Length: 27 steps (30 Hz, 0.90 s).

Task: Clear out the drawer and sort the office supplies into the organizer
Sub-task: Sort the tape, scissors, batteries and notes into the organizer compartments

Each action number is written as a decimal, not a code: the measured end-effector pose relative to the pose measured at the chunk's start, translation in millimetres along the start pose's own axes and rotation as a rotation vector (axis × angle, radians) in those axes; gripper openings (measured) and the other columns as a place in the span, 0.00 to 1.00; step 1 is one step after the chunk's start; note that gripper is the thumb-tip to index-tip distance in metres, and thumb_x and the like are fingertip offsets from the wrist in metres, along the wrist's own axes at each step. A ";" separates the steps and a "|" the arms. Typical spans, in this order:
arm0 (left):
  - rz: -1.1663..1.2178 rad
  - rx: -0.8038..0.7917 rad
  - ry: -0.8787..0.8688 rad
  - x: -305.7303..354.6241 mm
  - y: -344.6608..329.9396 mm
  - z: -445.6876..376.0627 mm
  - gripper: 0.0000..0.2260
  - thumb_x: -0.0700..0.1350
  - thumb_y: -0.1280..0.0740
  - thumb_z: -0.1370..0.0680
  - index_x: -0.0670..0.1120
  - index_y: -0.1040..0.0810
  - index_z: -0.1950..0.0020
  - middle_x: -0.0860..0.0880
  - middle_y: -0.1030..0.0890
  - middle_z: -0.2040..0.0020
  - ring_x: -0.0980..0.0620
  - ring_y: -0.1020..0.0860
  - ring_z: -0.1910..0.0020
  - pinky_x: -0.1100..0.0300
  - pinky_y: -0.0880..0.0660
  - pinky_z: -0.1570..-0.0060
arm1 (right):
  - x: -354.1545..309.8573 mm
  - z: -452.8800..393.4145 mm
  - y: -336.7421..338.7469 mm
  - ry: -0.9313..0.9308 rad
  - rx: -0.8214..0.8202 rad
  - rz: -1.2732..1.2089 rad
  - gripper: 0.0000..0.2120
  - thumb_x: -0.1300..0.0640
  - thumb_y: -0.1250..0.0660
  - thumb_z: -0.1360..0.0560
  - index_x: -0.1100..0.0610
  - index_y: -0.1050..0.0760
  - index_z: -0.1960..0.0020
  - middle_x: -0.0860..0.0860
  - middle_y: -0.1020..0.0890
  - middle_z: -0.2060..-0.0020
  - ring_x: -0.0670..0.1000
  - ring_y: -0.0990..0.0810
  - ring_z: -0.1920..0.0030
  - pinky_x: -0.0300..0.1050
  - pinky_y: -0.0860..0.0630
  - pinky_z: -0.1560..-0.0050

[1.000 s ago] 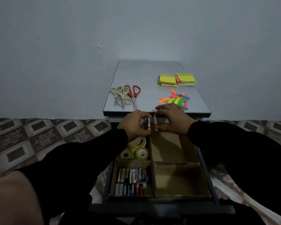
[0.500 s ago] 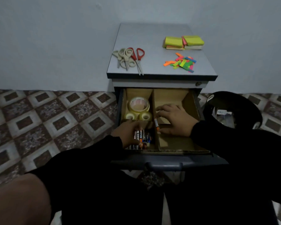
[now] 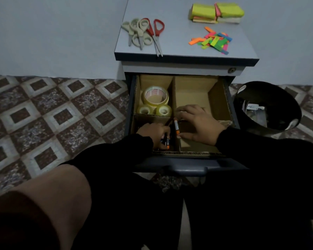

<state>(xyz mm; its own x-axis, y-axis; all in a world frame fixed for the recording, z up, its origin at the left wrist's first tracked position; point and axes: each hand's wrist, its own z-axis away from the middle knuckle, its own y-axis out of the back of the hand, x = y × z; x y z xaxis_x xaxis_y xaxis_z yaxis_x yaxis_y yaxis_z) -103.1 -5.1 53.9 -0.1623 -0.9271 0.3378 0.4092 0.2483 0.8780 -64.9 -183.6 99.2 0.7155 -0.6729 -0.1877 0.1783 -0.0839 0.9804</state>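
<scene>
The open drawer (image 3: 188,167) holds a cardboard organizer (image 3: 219,98) with four compartments. Three tape rolls (image 3: 155,101) fill the back left one. My left hand (image 3: 153,131) is down in the front left compartment, its fingers curled round batteries (image 3: 165,141). My right hand (image 3: 197,123) lies over the centre divider and pinches one orange-tipped battery (image 3: 176,127) between thumb and fingers. Both right compartments look bare where they show. Most of the battery pile is hidden by my left hand.
On the cabinet top (image 3: 179,42) lie several scissors (image 3: 143,33), stacks of yellow sticky notes (image 3: 217,12) and loose coloured page flags (image 3: 213,41). A black bin (image 3: 267,107) stands to the right on the patterned tile floor (image 3: 52,120). My knee (image 3: 34,204) fills the lower left.
Both hands came down from the cabinet's front edge into the drawer with the batteries. My left hand sank into the front left compartment. The view tilted downward.
</scene>
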 end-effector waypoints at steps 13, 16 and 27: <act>-0.169 -0.046 -0.092 5.2 -9.1 -12.5 0.15 0.49 0.32 0.26 0.48 0.27 0.41 0.47 0.25 0.43 0.45 0.26 0.43 0.54 0.29 0.49 | 5.3 2.8 -5.5 -0.007 0.008 -0.008 0.28 0.45 0.29 0.30 0.53 0.30 0.34 0.52 0.33 0.30 0.54 0.38 0.30 0.52 0.42 0.34; -0.210 -0.055 -0.079 3.6 -12.0 -15.3 0.12 0.47 0.33 0.26 0.49 0.26 0.44 0.47 0.25 0.43 0.46 0.25 0.44 0.54 0.27 0.49 | 4.1 2.0 -4.9 -0.011 0.005 -0.007 0.28 0.45 0.30 0.30 0.54 0.30 0.34 0.51 0.34 0.30 0.54 0.39 0.30 0.51 0.42 0.34; -0.266 -0.088 -0.062 2.0 -12.5 -15.5 0.08 0.47 0.38 0.22 0.51 0.25 0.44 0.48 0.26 0.41 0.48 0.27 0.42 0.56 0.31 0.48 | -0.5 3.1 -3.3 -0.009 0.001 -0.013 0.27 0.45 0.30 0.29 0.52 0.30 0.34 0.50 0.35 0.29 0.52 0.40 0.29 0.49 0.43 0.34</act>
<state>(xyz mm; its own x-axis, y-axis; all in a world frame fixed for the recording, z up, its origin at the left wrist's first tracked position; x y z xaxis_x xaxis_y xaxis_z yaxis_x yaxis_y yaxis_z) -94.6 -14.4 38.3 -0.3281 -0.9368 0.1216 0.4204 -0.0295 0.9069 -67.9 -185.3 96.3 0.7069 -0.6784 -0.2003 0.1871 -0.0938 0.9779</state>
